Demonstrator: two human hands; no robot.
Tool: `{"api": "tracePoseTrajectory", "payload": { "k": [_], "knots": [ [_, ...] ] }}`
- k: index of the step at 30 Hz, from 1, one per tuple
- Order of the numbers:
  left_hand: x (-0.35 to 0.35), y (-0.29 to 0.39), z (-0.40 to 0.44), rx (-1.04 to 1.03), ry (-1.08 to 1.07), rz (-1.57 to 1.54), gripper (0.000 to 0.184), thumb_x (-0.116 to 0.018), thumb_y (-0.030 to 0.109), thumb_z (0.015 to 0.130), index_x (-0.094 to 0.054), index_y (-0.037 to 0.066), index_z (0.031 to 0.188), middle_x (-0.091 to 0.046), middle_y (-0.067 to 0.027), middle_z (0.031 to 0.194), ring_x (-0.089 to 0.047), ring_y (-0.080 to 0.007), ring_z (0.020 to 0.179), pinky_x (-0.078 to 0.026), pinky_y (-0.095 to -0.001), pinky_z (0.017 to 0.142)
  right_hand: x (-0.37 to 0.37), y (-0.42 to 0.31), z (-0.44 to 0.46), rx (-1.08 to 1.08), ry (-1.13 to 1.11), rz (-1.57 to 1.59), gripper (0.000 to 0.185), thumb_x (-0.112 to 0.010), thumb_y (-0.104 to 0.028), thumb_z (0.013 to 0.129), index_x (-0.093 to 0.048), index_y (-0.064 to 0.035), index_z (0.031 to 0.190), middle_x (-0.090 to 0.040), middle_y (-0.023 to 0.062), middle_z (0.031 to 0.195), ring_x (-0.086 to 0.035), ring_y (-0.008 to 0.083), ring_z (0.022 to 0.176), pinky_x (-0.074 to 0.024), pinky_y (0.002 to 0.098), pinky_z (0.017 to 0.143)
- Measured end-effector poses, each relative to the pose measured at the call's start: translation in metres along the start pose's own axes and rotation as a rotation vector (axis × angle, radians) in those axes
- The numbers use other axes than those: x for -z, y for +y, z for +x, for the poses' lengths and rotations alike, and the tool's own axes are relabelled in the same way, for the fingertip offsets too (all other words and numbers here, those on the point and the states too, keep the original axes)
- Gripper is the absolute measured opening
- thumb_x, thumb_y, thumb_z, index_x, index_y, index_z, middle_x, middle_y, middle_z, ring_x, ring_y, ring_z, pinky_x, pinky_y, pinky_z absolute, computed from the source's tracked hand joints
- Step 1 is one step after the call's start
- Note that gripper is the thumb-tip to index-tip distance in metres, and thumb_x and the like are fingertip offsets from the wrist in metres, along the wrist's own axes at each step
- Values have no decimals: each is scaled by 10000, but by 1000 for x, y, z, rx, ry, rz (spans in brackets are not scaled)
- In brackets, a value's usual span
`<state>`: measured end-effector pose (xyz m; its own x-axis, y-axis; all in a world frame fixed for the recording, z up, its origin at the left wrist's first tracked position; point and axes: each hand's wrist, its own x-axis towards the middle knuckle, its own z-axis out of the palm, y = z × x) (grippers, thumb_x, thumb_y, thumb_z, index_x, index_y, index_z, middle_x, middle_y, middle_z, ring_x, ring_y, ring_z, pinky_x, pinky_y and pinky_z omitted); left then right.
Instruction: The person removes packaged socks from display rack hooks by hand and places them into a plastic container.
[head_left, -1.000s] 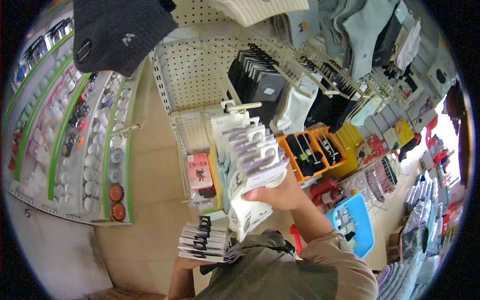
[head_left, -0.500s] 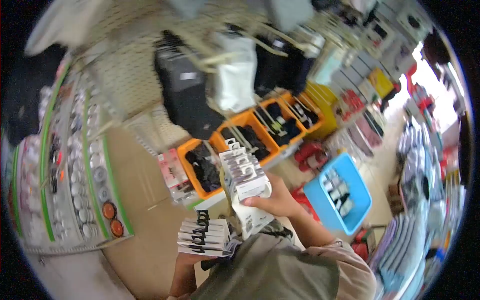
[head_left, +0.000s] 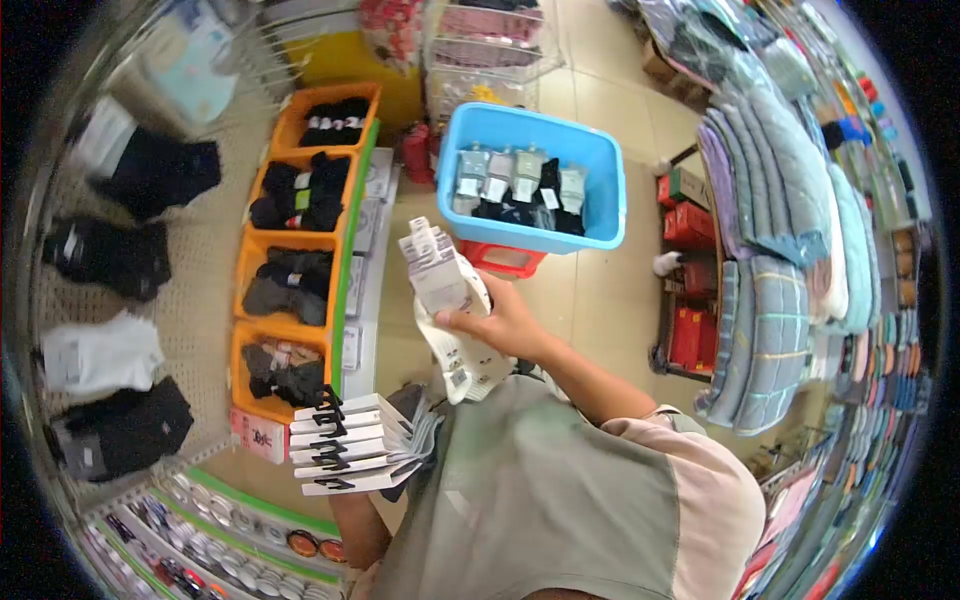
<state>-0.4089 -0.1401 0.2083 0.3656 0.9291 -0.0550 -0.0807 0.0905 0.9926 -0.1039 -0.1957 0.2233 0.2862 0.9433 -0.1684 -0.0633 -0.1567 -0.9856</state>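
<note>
My right hand (head_left: 483, 317) grips a bundle of white patterned socks (head_left: 470, 362) with stacked card labels (head_left: 436, 270) at its upper end, thumb pressed over the near side. Lower left, my left hand (head_left: 360, 505) is mostly hidden beneath several packaged socks (head_left: 355, 447). Their white cards fan out, and black plastic hooks line the left edge. Beyond my right hand stands a light-blue plastic bin (head_left: 607, 190) with several packaged socks (head_left: 527, 178) inside, in grey, green and black.
Orange bins (head_left: 243, 285) of dark socks form a row at left, beside a pegboard (head_left: 200, 300) hung with black and white socks. A red stool (head_left: 505, 262) sits under the blue bin. Folded towels (head_left: 775, 190) are stacked at right. Small jars line green-edged shelves (head_left: 240, 505) lower left.
My view has turned right, bringing the blue bin to the upper middle and the orange bins to the left. Both hands keep hold of their socks.
</note>
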Motion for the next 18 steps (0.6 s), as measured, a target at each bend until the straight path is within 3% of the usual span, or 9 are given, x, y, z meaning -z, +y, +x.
{"api": "tracePoseTrajectory", "payload": {
  "k": [6, 12, 15, 18],
  "knots": [
    [-99, 9, 73, 126, -82, 95, 761, -867, 113, 641, -499, 21, 1300, -558, -97, 1253, -548, -247, 1142, -458, -404, 977, 112, 21, 61, -172, 172, 138, 491, -754, -261, 822, -579, -12, 1208, -669, 80, 1043, -626, 136, 929, -503, 315, 826],
    [-144, -1, 76, 171, -158, 125, 738, -858, 95, 656, -499, 14, 1295, -562, -97, 1243, -553, -243, 1131, -464, -396, 968, 166, 52, 54, -215, 308, 149, 450, -719, -271, 840, -588, -20, 1189, -667, 77, 1034, -642, 150, 892, -517, 307, 784],
    [-173, 12, 98, 226, -157, -2, 642, -810, 65, 717, -509, 8, 1281, -567, -90, 1222, -552, -217, 1121, -447, -359, 971, 192, 76, 50, -260, 413, 163, 415, -694, -293, 872, -596, -31, 1179, -667, 65, 1019, -639, 140, 882, -517, 303, 773],
    [-180, 17, 108, 243, -75, 10, 654, -804, 67, 720, -496, 8, 1295, -564, -90, 1227, -551, -214, 1123, -436, -354, 983, 208, 97, 52, -266, 463, 232, 412, -676, -333, 895, -602, -42, 1177, -666, 49, 995, -632, 125, 870, -514, 297, 765]
  ]
}}
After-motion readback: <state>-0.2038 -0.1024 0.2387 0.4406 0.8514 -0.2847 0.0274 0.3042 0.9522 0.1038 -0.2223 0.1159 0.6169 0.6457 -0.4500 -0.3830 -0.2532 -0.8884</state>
